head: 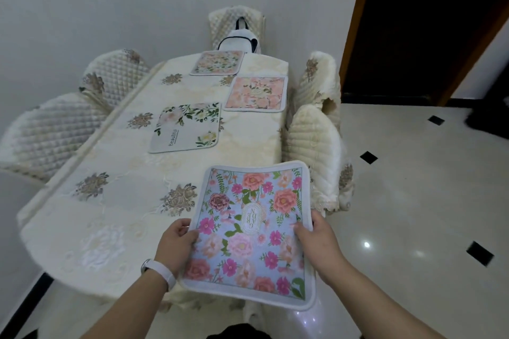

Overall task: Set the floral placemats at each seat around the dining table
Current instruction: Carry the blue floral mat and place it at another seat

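- A person is standing at the near right corner of a long dining table (115,217) that is wearing a cream embroidered tablecloth, and is looking down at both bare hands.
- The left hand (176,237) is pinching the left edge of a blue floral placemat (252,237), thumb lying on top and fingers tucked underneath; a white wristband (162,272) is sitting on that wrist.
- The right hand (316,239) is clamping the opposite edge the same way, so the soft mat is staying flat and spread rather than drooping.
- The mat is hovering with its far part over the table corner and its near part hanging past the edge, angled toward the seat on the right; it appears to be not yet resting on the cloth.
- Three mats are already lying on the table: a pale floral one (217,62) at the far end before the head chair (237,27), a pink one (256,93) by the far right-hand chair (316,82), and a white one with green leaves (187,126) lying nearer the middle.
- Each laid mat is sitting before a chair, which suggests why this one is heading for the near right chair (314,140).
- Two quilted chairs (55,129) along the left side are still lacking mats, so the task looks roughly half done.
- A white bag (239,40) is resting on the head chair.
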The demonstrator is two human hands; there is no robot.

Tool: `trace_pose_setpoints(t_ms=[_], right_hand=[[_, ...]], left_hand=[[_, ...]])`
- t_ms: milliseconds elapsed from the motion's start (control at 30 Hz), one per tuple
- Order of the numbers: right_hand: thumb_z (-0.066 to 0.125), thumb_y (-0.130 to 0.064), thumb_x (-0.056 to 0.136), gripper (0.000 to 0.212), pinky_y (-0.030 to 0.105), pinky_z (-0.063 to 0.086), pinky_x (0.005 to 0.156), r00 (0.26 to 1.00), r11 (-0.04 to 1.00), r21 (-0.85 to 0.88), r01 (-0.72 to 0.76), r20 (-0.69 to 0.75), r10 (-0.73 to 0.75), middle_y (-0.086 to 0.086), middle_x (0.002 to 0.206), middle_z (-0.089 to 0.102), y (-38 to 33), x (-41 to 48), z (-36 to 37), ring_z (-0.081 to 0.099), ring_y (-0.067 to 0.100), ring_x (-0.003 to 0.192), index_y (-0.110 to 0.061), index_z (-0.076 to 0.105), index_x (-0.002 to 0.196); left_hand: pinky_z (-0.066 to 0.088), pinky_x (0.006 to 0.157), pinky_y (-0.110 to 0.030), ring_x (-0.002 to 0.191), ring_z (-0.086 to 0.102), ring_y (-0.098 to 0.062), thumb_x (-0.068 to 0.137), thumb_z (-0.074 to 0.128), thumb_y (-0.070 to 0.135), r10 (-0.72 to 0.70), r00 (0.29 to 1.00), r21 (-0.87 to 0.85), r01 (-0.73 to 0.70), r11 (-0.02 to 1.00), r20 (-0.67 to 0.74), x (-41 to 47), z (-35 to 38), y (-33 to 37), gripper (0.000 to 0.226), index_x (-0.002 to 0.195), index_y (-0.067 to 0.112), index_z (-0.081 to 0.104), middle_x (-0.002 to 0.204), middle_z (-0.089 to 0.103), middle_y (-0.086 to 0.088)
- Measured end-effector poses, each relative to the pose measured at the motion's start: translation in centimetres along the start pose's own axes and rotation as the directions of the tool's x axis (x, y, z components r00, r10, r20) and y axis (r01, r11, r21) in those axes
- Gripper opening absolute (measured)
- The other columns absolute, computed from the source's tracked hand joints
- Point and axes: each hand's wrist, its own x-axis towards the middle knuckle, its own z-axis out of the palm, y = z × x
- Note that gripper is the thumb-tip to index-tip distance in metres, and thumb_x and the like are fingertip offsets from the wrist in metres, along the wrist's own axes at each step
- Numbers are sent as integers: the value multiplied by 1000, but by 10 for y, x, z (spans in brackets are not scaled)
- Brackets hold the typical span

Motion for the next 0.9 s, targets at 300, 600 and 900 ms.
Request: trace_pose_setpoints(t_ms=[300,600,900], right_hand=[[55,-12,96,21,40,62,80,996,995,-72,-67,-56,63,-3,98,77,-25,76,27,75,15,87,-27,65,106],[54,-8,98,21,45,62,73,975,980,23,-196,-98,197,5,99,78,-37,144,66,76,25,83,-22,67,109],[50,-9,94,28,64,56,83,941,918,243,-313,-50,334,17,106,75,-25,201,81,72,43,95,-26,72,98]], left_hand=[[57,78,-54,79,70,-35,88,63,8,-18,996,40,15,999,86,109,5,19,10,91,15,67,86,74,-11],[56,76,-51,76,68,-34,88,61,7,-21,991,76,11,997,134,196,-5,42,12,88,19,64,85,73,-12],[51,65,-35,70,63,-28,89,58,11,-55,990,203,28,979,132,241,4,55,11,98,17,59,80,69,-8]])
